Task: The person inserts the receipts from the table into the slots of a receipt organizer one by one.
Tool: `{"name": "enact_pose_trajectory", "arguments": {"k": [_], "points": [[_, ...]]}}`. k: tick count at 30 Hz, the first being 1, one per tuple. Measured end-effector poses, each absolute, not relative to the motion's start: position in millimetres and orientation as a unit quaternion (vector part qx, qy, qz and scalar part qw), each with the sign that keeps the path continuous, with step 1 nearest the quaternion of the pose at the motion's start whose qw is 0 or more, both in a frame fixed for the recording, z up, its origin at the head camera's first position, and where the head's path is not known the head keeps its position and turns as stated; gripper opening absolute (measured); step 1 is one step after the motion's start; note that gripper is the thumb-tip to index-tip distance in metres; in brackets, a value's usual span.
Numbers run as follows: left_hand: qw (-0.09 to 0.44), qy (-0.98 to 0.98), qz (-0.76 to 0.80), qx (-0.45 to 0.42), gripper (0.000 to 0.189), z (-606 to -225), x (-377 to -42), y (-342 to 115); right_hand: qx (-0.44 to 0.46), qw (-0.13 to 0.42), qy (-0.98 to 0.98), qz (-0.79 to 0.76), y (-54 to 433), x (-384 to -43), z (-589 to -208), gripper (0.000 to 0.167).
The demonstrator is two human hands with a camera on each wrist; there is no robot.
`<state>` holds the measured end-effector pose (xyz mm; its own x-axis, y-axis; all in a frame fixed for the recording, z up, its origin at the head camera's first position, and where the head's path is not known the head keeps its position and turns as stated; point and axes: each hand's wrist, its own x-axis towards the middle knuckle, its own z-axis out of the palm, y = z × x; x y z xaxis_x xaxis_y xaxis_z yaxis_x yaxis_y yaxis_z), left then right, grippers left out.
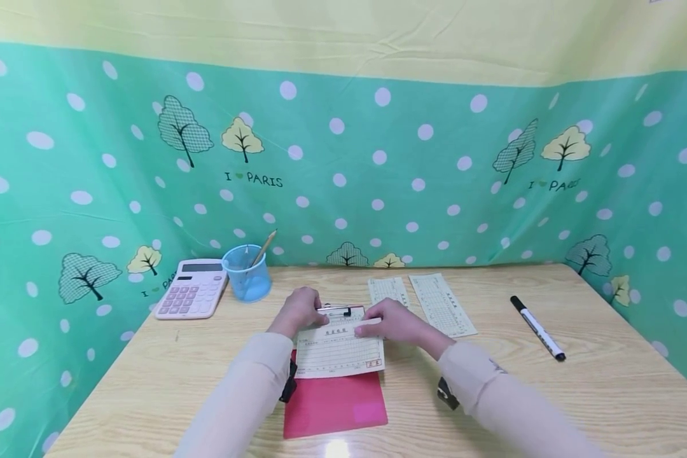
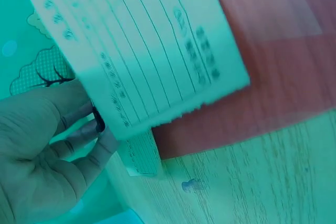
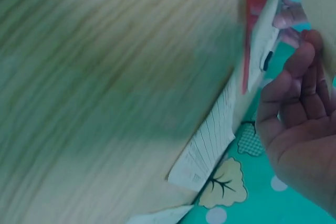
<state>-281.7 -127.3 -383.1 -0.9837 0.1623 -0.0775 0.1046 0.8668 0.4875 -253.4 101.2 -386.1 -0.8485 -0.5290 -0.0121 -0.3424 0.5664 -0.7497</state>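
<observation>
A red clipboard (image 1: 332, 407) lies in front of me, a metal clip (image 1: 339, 310) at its far end and a printed form under the clip. My left hand (image 1: 299, 312) pinches the clip, thumb on the near side; in the left wrist view its curled fingers (image 2: 100, 153) partly hide behind paper. Between thumb and fingers my right hand (image 1: 394, 321) holds another printed form (image 1: 338, 353) by its far right corner. This sheet hangs over the board and covers its middle; a red stamped box marks its near right corner.
Two more printed slips, one narrow (image 1: 389, 290) and one longer (image 1: 443, 306), lie behind my right hand. A black-and-white marker (image 1: 538, 329) rests at the right. At the back left stand a pink calculator (image 1: 191, 289) and a blue pen cup (image 1: 249, 280) with a pencil. A patterned curtain (image 1: 343, 172) closes off the back.
</observation>
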Motion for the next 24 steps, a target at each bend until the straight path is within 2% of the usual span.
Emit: {"name": "enact_pose_trajectory", "arguments": {"k": [9,24], "points": [[0.045,0.970,0.225,0.083,0.030,-386,-284,-128,-0.189,0.088,0.909,-0.361,80,-257,-392,0.014],[0.044,0.968,0.232,0.089,0.028,-383,-286,-129,-0.155,0.098,0.930,-0.319,64,-265,-397,0.012]]}}
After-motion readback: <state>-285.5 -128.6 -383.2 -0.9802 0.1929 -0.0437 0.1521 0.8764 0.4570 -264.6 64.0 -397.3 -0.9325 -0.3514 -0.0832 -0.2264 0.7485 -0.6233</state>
